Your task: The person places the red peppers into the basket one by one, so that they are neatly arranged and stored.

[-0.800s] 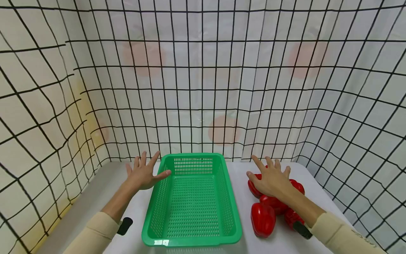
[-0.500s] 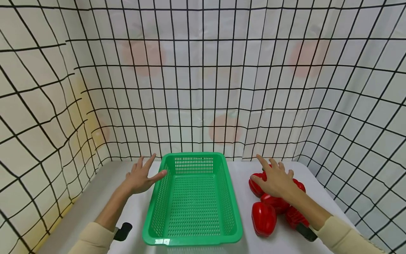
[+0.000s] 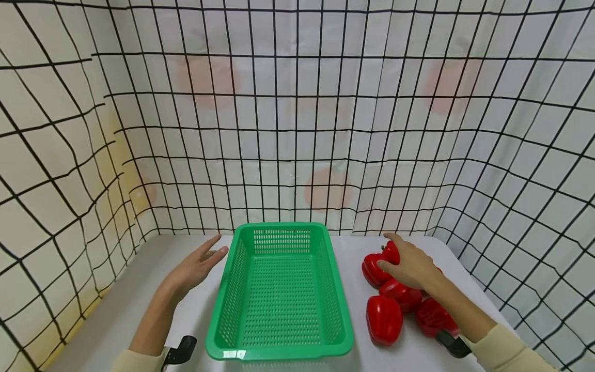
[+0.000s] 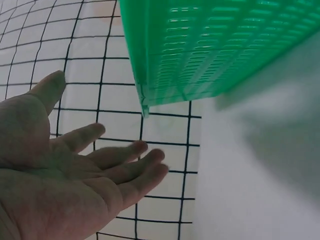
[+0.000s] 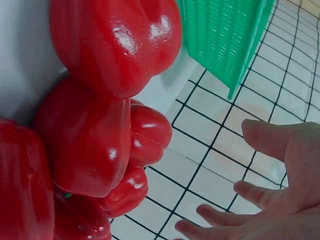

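A green plastic basket (image 3: pixel 280 353) with perforated walls stands in the middle of the white table, nothing inside it. To its right lie several red bell peppers (image 3: pixel 384 320) in a loose cluster. My left hand (image 3: pixel 192 268) hovers left of the basket, fingers extended; the left wrist view shows its bare palm beside the basket wall (image 4: pixel 185 60). Over the far part of the cluster is my right hand (image 3: pixel 411 263), partly covering some peppers. In the right wrist view its fingers are spread and hold nothing, apart from the nearest bell peppers (image 5: pixel 85 140).
Black wire grid (image 3: pixel 297 144) encloses the table at the back and both sides, with white printed sheeting behind it. A dark wrist camera (image 3: pixel 182 350) is strapped under the left wrist, another camera (image 3: pixel 453 343) under the right.
My left hand has drawn away from the basket to the left and turned, its fingers closer together. My right hand has shifted slightly right, uncovering more of the peppers.
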The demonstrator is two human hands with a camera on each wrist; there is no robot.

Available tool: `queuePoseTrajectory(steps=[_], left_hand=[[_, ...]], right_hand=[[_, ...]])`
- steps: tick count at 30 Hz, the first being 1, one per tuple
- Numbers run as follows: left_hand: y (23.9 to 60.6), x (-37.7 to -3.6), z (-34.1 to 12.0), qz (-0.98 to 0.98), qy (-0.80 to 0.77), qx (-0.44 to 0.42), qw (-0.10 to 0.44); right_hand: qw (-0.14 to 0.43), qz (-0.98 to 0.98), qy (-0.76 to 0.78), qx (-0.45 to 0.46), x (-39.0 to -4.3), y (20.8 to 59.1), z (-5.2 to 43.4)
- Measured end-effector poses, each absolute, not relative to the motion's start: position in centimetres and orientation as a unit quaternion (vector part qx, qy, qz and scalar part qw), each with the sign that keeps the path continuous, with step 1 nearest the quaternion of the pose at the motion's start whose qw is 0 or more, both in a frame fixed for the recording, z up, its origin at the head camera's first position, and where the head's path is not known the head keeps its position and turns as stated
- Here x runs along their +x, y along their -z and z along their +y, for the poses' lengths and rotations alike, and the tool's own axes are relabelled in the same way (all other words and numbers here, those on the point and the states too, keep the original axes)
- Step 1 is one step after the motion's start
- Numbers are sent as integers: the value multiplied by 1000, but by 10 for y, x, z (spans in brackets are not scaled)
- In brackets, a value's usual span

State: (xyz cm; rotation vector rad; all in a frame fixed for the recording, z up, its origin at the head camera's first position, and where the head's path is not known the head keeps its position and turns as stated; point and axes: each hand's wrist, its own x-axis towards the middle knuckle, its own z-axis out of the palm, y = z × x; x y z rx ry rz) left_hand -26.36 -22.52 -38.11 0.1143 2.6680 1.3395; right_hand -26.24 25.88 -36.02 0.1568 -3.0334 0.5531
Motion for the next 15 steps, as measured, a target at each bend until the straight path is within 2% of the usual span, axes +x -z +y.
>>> queuePoseTrajectory(steps=[5, 15], left_hand=[[391, -253, -232, 865, -495, 29, 80], [415, -248, -230, 812, -574, 32, 105]], right_hand=[[3, -973, -228, 35, -261, 363, 267], [1, -956, -293, 27, -258, 366, 291]])
